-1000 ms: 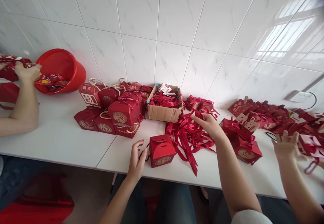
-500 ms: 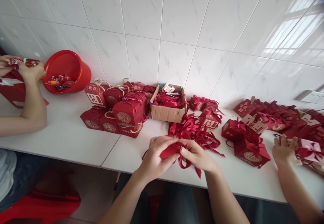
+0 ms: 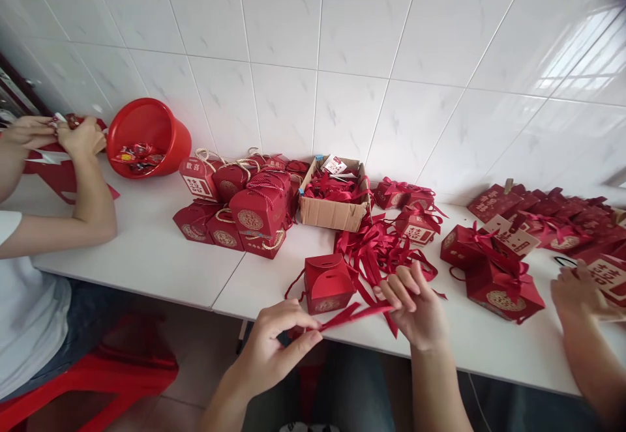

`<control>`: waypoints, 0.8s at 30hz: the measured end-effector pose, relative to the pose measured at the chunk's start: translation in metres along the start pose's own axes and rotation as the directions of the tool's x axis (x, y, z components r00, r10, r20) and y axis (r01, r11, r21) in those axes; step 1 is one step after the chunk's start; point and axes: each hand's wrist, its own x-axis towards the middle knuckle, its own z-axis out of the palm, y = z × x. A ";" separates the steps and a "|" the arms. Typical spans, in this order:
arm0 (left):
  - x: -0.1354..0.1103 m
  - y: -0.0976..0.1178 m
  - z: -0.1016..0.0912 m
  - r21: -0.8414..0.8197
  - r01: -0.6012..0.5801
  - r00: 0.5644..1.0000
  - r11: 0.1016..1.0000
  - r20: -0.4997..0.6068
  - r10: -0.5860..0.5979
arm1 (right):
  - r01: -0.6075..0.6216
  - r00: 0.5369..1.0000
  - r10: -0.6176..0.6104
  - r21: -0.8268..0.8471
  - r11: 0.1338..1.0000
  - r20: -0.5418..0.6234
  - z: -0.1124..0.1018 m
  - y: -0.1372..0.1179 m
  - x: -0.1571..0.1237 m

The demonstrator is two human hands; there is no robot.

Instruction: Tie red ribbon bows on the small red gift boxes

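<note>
A red ribbon (image 3: 353, 315) is stretched taut between my two hands just above the table's near edge. My left hand (image 3: 276, 344) pinches its left end between thumb and fingertips. My right hand (image 3: 415, 305) grips the other end, with the remaining fingers curled over it. Just behind the ribbon stands a small red gift box (image 3: 327, 283) with a fold-over lid, touched by neither hand. A loose pile of red ribbons (image 3: 379, 249) lies to the right of that box.
A stack of red gift boxes (image 3: 244, 204) with rope handles and a cardboard box (image 3: 332, 210) of ribbons stand behind. A red basin (image 3: 147, 135) holds sweets at left, where another person's hands (image 3: 59, 135) work. Tied boxes (image 3: 499, 282) and a third person's hand (image 3: 577, 288) are at right.
My hands have left the red box, which now stands free on the table. They have drawn apart, pulling one ribbon straight between them. The view has shifted left.
</note>
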 end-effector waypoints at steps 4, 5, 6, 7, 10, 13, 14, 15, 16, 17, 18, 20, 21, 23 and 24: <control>-0.015 0.005 -0.005 0.113 0.227 0.905 0.967 0.343 -0.253 | 0.132 0.988 -0.119 0.134 0.982 -0.094 -0.009 -0.022 -0.009; -0.019 0.003 -0.006 0.138 0.266 0.868 0.954 0.396 -0.299 | 0.169 0.981 -0.154 0.132 0.977 -0.118 -0.013 -0.028 -0.012; -0.023 0.000 -0.007 0.153 0.297 0.837 0.942 0.433 -0.334 | 0.205 0.972 -0.188 0.116 0.972 -0.139 -0.017 -0.034 -0.016; -0.027 -0.003 -0.008 0.160 0.316 0.818 0.935 0.454 -0.354 | 0.238 0.962 -0.223 0.090 0.967 -0.157 -0.022 -0.041 -0.020; -0.030 -0.020 -0.013 0.171 0.282 0.902 0.944 0.289 -0.322 | 0.296 0.938 -0.294 -0.020 0.955 -0.185 -0.033 -0.056 -0.032; -0.011 -0.038 -0.013 0.219 0.172 0.981 0.960 -0.127 -0.147 | 0.267 0.946 -0.279 -0.092 0.959 -0.166 -0.034 -0.058 -0.037; -0.001 -0.043 -0.012 0.235 0.142 0.975 0.961 -0.199 -0.095 | 0.231 0.957 -0.246 -0.108 0.967 -0.151 -0.033 -0.055 -0.036; 0.011 -0.048 -0.009 0.245 0.111 0.974 0.963 -0.222 -0.056 | 0.187 0.969 -0.204 -0.126 0.974 -0.140 -0.030 -0.050 -0.035; 0.024 -0.053 -0.006 0.247 0.084 0.976 0.965 -0.214 -0.031 | 0.144 0.977 -0.165 -0.148 0.978 -0.137 -0.027 -0.043 -0.033; 0.036 -0.056 -0.003 0.239 0.067 0.979 0.969 -0.202 -0.018 | 0.107 0.980 -0.133 -0.177 0.979 -0.147 -0.023 -0.035 -0.030; 0.046 -0.059 0.000 0.226 0.059 0.985 0.972 -0.174 -0.019 | 0.078 0.979 -0.116 -0.217 0.973 -0.167 -0.019 -0.026 -0.028; 0.059 -0.061 0.007 0.200 0.071 0.995 0.977 -0.081 -0.056 | 0.035 0.968 -0.119 -0.352 0.935 -0.220 -0.011 -0.006 -0.023; 0.061 -0.061 0.009 0.202 0.075 0.997 0.977 -0.041 -0.068 | 0.011 0.964 -0.128 -0.446 0.895 -0.234 -0.008 0.003 -0.021; 0.058 -0.056 0.014 0.241 0.068 0.998 0.968 -0.003 -0.069 | -0.041 0.964 -0.139 -0.637 0.769 -0.229 -0.004 0.019 -0.017; 0.054 -0.052 0.016 0.274 0.061 0.998 0.960 -0.009 -0.061 | -0.061 0.966 -0.137 -0.711 0.701 -0.218 -0.003 0.025 -0.015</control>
